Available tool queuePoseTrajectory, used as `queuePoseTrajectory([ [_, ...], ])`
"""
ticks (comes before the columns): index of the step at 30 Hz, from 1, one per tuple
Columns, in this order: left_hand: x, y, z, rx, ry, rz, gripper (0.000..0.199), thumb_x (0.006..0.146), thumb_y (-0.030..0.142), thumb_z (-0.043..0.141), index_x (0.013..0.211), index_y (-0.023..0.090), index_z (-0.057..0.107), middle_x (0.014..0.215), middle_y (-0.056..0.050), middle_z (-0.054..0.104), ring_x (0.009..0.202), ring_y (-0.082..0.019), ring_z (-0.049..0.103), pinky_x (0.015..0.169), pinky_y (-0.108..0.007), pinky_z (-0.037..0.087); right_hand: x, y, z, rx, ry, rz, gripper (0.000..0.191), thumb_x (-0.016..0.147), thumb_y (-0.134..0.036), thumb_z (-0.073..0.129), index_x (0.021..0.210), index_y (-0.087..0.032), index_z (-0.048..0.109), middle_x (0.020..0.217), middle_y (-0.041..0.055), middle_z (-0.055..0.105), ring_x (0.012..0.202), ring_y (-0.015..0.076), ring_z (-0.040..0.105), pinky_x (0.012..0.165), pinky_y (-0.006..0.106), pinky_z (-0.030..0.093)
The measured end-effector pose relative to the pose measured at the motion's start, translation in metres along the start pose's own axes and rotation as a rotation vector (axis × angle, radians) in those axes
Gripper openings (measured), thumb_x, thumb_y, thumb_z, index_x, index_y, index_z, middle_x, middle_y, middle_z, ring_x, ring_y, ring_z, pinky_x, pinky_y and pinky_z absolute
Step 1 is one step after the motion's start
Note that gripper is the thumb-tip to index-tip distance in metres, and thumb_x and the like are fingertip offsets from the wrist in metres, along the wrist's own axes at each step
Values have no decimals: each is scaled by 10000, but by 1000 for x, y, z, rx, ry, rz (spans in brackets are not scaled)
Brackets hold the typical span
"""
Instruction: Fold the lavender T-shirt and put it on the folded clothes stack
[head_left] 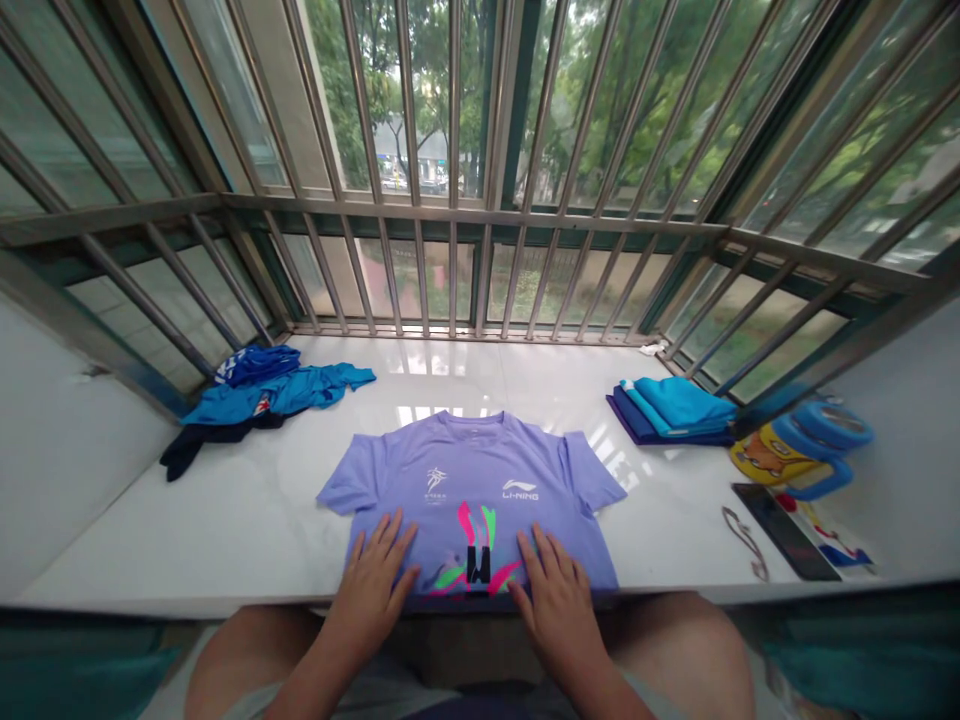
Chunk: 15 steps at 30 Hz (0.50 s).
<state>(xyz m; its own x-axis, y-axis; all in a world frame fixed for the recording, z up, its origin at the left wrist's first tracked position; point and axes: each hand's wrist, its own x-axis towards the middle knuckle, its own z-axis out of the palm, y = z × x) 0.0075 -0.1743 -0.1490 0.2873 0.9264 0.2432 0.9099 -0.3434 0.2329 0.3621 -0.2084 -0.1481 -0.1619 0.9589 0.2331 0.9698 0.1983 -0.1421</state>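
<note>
A lavender T-shirt (472, 460) lies spread out, front side up, on the white sill, with its collar toward the window and its lower part at the sill's front edge. White logos and a pink, green and black print show on its front. My left hand (376, 580) rests flat on the shirt's lower left part, fingers spread. On the lower right part lies my right hand (556, 590), also flat with its fingers apart. Neither hand grips the cloth. The shirt's bottom hem is hidden beyond the front edge.
Crumpled blue and black clothes (277, 395) lie at the left. Folded blue clothes (675, 408) sit at the right, near a blue and yellow mug (795, 450), a dark phone (784, 530) and glasses (744, 542). Metal window bars (480, 215) stand behind the white sill (247, 530).
</note>
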Motion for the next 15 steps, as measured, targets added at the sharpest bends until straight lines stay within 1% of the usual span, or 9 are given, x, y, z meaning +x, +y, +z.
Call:
queuePoseTrajectory([
  [2, 0, -10, -9, -50, 79, -91, 494, 1114, 389, 361, 1505, 210, 604, 1584, -143, 595, 1466, -291, 548, 1220, -500, 435, 11, 9, -9, -24, 23, 10, 570, 1085, -462, 471, 1637, -325, 493, 1719, 95, 410, 1522, 385, 446, 1163, 613, 405],
  [4, 13, -25, -24, -37, 157, -236, 497, 1107, 357, 322, 1419, 138, 641, 1446, -183, 675, 1370, -298, 613, 1189, -471, 467, 40, 28, -22, -35, 23, -9, 527, 1099, -410, 435, 1603, -296, 536, 1707, 100, 432, 1543, 364, 423, 1204, 608, 367],
  [5, 22, -33, -32, -1, 170, -309, 503, 1099, 345, 317, 1403, 103, 636, 1398, -204, 688, 1332, -313, 628, 1175, -474, 474, 58, 41, -29, -35, 12, -21, 517, 1103, -387, 417, 1590, -276, 552, 1701, 103, 443, 1553, 352, 413, 1226, 598, 350],
  [7, 40, -48, -48, 105, 132, -438, 520, 1083, 324, 320, 1417, 51, 610, 1354, -236, 687, 1269, -343, 645, 1129, -483, 492, 93, 71, -42, -35, -54, -27, 525, 1103, -347, 388, 1587, -228, 553, 1690, 115, 460, 1562, 336, 408, 1248, 563, 345],
  [9, 55, -62, -63, 211, 30, -513, 529, 1077, 319, 327, 1442, 55, 603, 1323, -235, 683, 1192, -358, 662, 1051, -473, 521, 119, 103, -52, -52, -165, 19, 545, 1090, -326, 397, 1595, -179, 542, 1667, 144, 486, 1539, 334, 448, 1245, 524, 371],
  [10, 60, -67, -68, 249, -24, -533, 525, 1078, 325, 327, 1438, 77, 619, 1288, -221, 687, 1138, -355, 674, 1010, -460, 530, 126, 118, -55, -73, -216, 58, 551, 1084, -321, 405, 1595, -164, 540, 1664, 159, 486, 1523, 337, 470, 1239, 509, 384],
  [12, 63, -77, -76, 279, -111, -555, 517, 1083, 352, 324, 1387, 121, 672, 1196, -192, 692, 1030, -332, 695, 947, -431, 537, 126, 145, -60, -126, -281, 158, 555, 1084, -325, 412, 1592, -140, 538, 1659, 189, 482, 1492, 343, 504, 1221, 492, 410],
  [14, 61, -84, -80, 257, -146, -589, 520, 1079, 400, 330, 1309, 130, 711, 1137, -178, 688, 973, -314, 708, 918, -409, 538, 114, 164, -63, -180, -280, 276, 545, 1093, -335, 396, 1575, -130, 548, 1648, 214, 486, 1459, 361, 531, 1175, 516, 451],
  [15, 59, -87, -80, 239, -139, -618, 531, 1072, 437, 340, 1292, 127, 711, 1135, -178, 687, 973, -313, 712, 908, -403, 541, 106, 171, -63, -202, -257, 343, 532, 1096, -339, 391, 1549, -125, 569, 1627, 228, 504, 1427, 377, 554, 1137, 544, 477],
])
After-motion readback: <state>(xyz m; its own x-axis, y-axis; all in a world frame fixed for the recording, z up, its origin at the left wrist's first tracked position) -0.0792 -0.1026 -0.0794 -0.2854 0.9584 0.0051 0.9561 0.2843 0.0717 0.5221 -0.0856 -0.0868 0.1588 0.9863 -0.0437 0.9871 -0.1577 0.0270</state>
